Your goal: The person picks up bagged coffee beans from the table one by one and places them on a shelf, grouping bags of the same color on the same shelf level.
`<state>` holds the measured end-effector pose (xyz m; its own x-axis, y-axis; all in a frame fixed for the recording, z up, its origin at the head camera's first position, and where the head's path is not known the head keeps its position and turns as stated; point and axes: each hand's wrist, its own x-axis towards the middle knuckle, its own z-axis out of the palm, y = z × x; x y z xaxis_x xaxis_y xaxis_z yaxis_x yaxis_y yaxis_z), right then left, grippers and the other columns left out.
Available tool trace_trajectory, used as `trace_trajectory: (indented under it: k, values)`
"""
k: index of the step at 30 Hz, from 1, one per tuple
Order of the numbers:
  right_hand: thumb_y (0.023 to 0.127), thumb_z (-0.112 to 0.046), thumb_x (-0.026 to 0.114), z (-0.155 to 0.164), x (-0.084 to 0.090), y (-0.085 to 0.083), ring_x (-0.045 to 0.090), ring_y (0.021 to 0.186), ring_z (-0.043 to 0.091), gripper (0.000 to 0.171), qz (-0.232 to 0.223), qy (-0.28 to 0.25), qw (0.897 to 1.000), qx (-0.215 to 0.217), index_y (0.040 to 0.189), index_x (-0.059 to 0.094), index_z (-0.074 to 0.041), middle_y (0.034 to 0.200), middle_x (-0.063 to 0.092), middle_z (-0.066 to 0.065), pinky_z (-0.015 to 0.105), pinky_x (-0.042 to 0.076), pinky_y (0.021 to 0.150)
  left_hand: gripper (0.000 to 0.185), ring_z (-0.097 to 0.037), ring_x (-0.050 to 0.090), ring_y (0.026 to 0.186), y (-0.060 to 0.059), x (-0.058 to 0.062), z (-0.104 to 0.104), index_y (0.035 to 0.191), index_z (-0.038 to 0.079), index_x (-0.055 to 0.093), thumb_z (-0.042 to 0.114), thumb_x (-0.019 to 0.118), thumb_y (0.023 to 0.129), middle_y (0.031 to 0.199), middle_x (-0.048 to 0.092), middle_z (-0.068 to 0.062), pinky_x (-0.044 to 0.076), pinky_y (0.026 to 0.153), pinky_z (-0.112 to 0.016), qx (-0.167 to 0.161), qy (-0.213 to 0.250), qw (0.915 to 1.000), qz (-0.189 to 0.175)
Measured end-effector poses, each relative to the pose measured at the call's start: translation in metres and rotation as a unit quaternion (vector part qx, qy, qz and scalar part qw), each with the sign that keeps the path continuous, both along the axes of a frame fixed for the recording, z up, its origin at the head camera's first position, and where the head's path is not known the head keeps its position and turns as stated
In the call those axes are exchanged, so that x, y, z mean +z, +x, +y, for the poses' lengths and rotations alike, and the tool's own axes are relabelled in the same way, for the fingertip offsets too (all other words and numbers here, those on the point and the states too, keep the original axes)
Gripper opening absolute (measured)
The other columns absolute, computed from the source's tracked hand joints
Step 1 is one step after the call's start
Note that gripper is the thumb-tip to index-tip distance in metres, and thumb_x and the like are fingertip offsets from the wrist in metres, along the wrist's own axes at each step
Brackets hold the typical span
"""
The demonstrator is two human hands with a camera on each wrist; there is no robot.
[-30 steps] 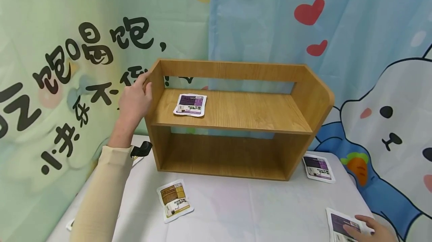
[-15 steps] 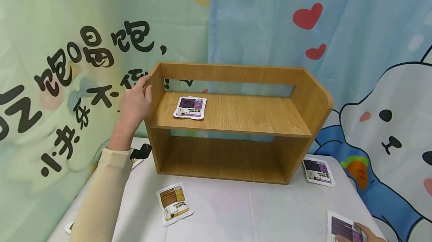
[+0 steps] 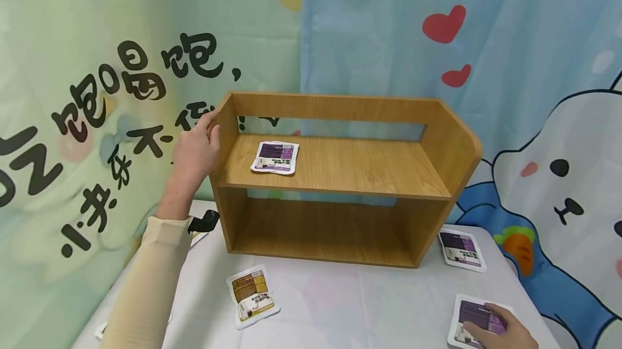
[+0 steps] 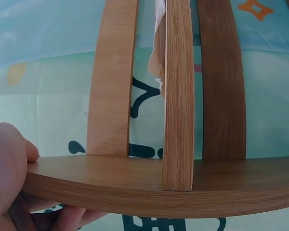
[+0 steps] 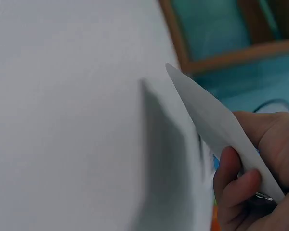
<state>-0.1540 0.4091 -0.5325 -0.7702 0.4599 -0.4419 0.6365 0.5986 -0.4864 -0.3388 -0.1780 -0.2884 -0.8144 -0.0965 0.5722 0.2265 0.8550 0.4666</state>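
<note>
Purple packet [image 3: 478, 321] now lifted, nearer shelf [image 3: 340, 176]

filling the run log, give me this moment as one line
left hand: grips wooden shelf left side panel | right hand: pinches purple sachet at table edge | shelf holds: one purple packet

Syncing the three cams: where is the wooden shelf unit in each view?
Head: wooden shelf unit centre, left hand gripping its left side panel.
Left wrist: fills the frame, side panel edge across the bottom.
Right wrist: blurred corner at upper right.
Shared landmark: the shelf's wood boards.
</note>
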Motion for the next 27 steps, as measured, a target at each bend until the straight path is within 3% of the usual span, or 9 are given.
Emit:
trace_trajectory:
  k: [2,5,15,21,27]
  values:
    - [0.073,-0.057,0.078,-0.025,0.015,-0.001,0.041,0.103,0.05,0.099,0.029,0.012,0.999,-0.034,0.143,0.033,-0.002,0.122,0.037,0.037,0.061,0.045,0.085,0.042,-0.026,0.045,0.049,0.0,-0.001,0.001,0.145,0.019,0.046,0.027,0.042,0.104,0.086,0.064,-0.019,0.035,0.042,-0.036,-0.003,0.0,1.0,-0.003]
    - [0.076,-0.052,0.079,-0.055,0.036,-0.004,0.039,0.106,0.052,0.094,0.072,0.004,0.997,-0.036,0.144,0.035,-0.004,0.127,0.037,0.037,0.064,0.041,0.089,0.042,-0.025,0.044,0.048,0.0,-0.003,0.001,0.145,0.018,0.047,0.027,0.043,0.104,0.086,0.064,-0.019,0.035,0.042,-0.035,-0.005,0.001,1.0,-0.005]
    - [0.082,-0.042,0.077,-0.124,0.108,-0.026,0.034,0.118,0.053,0.084,0.195,-0.012,0.98,0.037,0.148,0.036,-0.009,0.144,0.029,0.034,0.063,0.04,0.091,0.041,-0.025,0.043,0.046,-0.002,-0.001,0.002,0.143,0.016,0.049,0.026,0.044,0.104,0.08,0.063,-0.018,0.035,0.042,-0.035,-0.01,0.001,0.9997,0.024]
    - [0.082,-0.036,0.078,-0.154,0.134,-0.033,0.033,0.124,0.047,0.078,0.247,-0.037,0.966,0.069,0.145,0.041,-0.01,0.147,0.031,0.03,0.065,0.031,0.1,0.041,-0.025,0.043,0.048,-0.002,0.0,0.002,0.143,0.017,0.049,0.026,0.044,0.103,0.083,0.064,-0.019,0.035,0.042,-0.036,-0.005,0.006,0.9997,0.022]
    - [0.081,-0.038,0.079,-0.173,0.154,-0.035,0.038,0.123,0.044,0.077,0.274,-0.055,0.954,0.105,0.145,0.043,-0.015,0.146,0.036,0.026,0.062,0.035,0.096,0.041,-0.026,0.045,0.048,0.0,-0.001,0.0,0.144,0.017,0.049,0.026,0.043,0.103,0.091,0.067,-0.02,0.036,0.042,-0.036,-0.008,0.009,0.9998,0.017]
